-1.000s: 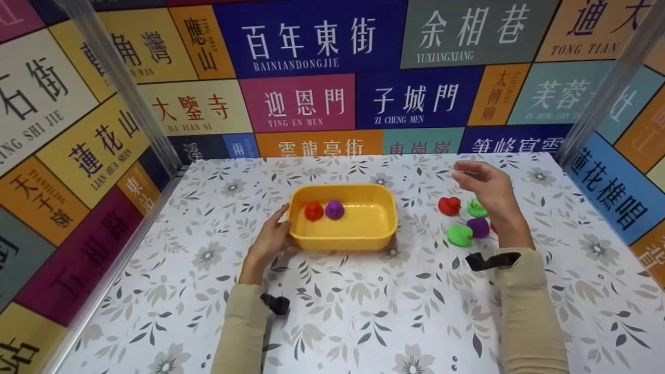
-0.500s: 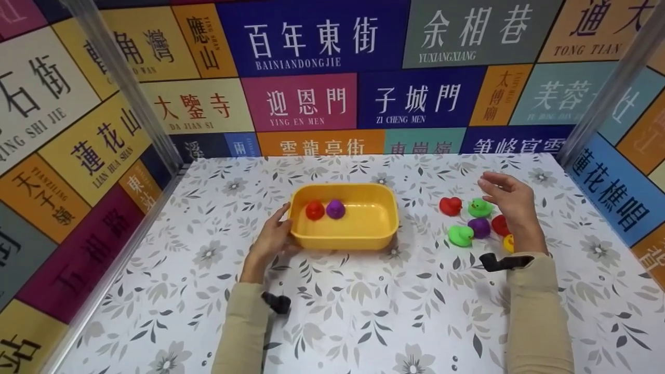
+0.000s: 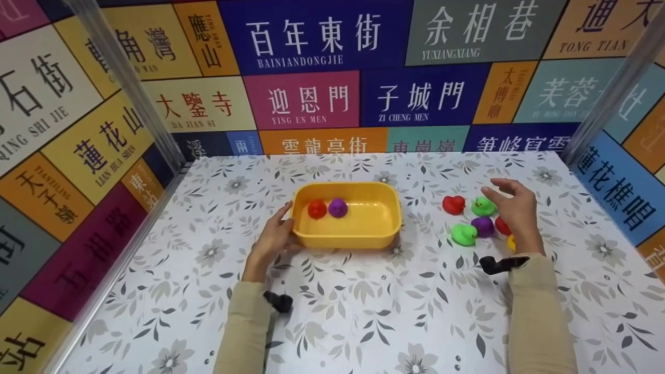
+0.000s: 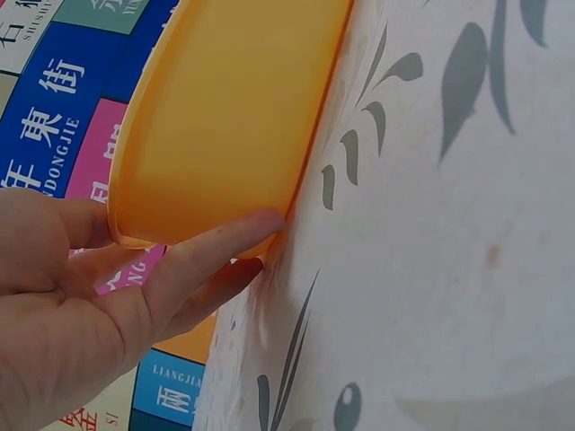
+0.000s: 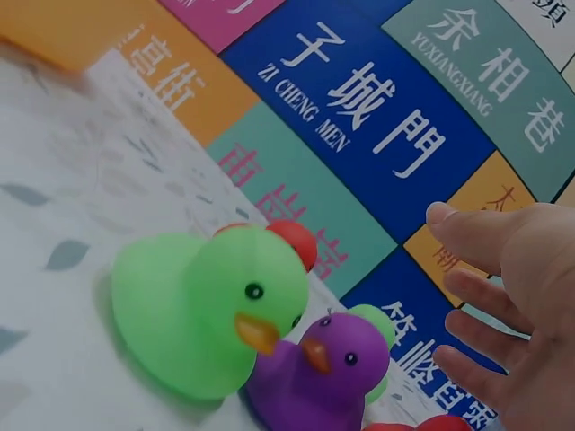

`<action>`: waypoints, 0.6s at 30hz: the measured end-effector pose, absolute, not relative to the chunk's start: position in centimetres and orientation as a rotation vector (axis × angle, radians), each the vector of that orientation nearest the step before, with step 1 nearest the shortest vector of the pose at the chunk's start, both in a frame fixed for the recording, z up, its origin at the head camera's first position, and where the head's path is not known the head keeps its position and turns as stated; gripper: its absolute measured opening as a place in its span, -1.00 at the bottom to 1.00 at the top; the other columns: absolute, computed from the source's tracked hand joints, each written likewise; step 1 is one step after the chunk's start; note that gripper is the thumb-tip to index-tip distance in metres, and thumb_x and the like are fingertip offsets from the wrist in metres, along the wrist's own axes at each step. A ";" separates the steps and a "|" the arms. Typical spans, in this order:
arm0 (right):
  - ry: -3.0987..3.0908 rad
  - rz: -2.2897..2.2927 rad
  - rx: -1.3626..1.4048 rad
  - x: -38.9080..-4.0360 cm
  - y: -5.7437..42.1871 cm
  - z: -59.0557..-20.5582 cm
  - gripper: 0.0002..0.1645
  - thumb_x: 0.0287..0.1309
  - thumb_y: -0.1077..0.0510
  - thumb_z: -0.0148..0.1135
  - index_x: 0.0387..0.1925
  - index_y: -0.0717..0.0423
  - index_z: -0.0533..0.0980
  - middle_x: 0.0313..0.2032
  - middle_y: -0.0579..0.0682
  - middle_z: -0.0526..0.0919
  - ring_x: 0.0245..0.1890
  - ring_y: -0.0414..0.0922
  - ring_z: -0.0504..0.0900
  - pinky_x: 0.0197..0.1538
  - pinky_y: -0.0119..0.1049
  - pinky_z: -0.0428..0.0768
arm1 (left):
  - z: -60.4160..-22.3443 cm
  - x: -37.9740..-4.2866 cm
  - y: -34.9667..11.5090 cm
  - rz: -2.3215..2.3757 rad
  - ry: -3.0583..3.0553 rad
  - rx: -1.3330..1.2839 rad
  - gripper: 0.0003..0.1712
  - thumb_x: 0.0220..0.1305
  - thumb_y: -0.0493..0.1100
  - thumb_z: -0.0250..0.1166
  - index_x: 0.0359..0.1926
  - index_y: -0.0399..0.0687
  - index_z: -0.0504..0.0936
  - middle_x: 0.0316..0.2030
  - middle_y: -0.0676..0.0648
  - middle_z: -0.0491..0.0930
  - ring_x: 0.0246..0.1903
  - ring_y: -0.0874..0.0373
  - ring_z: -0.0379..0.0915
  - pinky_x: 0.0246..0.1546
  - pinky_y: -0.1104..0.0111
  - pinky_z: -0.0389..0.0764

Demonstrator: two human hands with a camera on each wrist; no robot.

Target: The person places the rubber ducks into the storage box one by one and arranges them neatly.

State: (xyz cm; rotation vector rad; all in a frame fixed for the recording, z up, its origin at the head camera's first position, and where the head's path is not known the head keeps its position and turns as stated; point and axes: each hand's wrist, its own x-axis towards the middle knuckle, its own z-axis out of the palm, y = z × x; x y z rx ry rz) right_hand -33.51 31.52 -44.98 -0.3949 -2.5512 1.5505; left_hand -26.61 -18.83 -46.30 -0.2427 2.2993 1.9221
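Red toy, partly behind right hand, beside purple duck.

The left sleeve, left of the yellow tub, is plain beige cloth with a small black fitting at its cuff, blunt and knobbed. The right sleeve, right of the yellow tub, is matching beige, lightly creased; a black strip crosses its cuff, ending in a rounded knob.
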 end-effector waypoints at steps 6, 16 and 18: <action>-2.614 1.454 -0.354 -33.5 31.9 -45.7 -0.11 0.21 -0.36 0.24 0.40 0.05 0.38 0.45 0.19 0.31 0.48 0.14 0.22 0.54 0.06 0.20 | -46.2 -26.6 -18.8 1.934 2.287 -0.236 -0.34 0.56 -0.18 -0.08 0.59 0.19 0.05 0.22 -0.42 0.50 -0.27 -0.01 0.69 -0.22 0.08 0.78; -2.729 1.443 -0.359 -33.4 32.2 -46.1 0.06 0.11 -0.44 0.27 0.47 0.05 0.28 0.48 0.22 0.26 0.48 0.21 0.19 0.51 0.12 0.23 | -46.2 -26.6 -18.9 1.953 2.275 -0.224 -0.35 0.57 -0.18 -0.09 0.59 0.19 0.06 0.24 -0.40 0.48 -0.24 -0.02 0.68 -0.21 0.09 0.78; -2.744 1.451 -0.347 -33.3 32.2 -46.2 0.03 0.13 -0.39 0.31 0.47 0.08 0.29 0.47 0.23 0.26 0.47 0.21 0.21 0.49 0.12 0.27 | -46.3 -26.6 -18.9 1.963 2.270 -0.214 -0.36 0.57 -0.19 -0.10 0.59 0.18 0.06 0.24 -0.41 0.47 -0.21 -0.04 0.67 -0.20 0.07 0.77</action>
